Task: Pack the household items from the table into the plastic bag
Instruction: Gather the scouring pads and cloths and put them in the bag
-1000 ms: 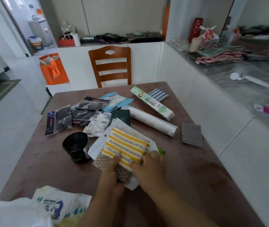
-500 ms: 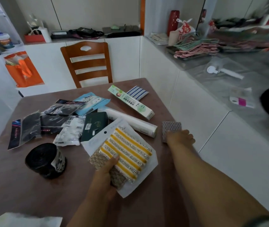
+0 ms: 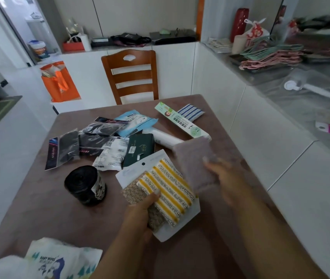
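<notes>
I see my left hand (image 3: 140,210) gripping the striped sponge pack (image 3: 166,190) above the worktop (image 3: 39,208); my right hand (image 3: 226,178) pinches a blurred grey pad (image 3: 194,162) just beside it.

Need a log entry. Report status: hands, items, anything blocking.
Left hand grips striped sponge pack. Right hand holds grey pad above the table, blurred. Bag at near edge. Nothing blocking.
</notes>
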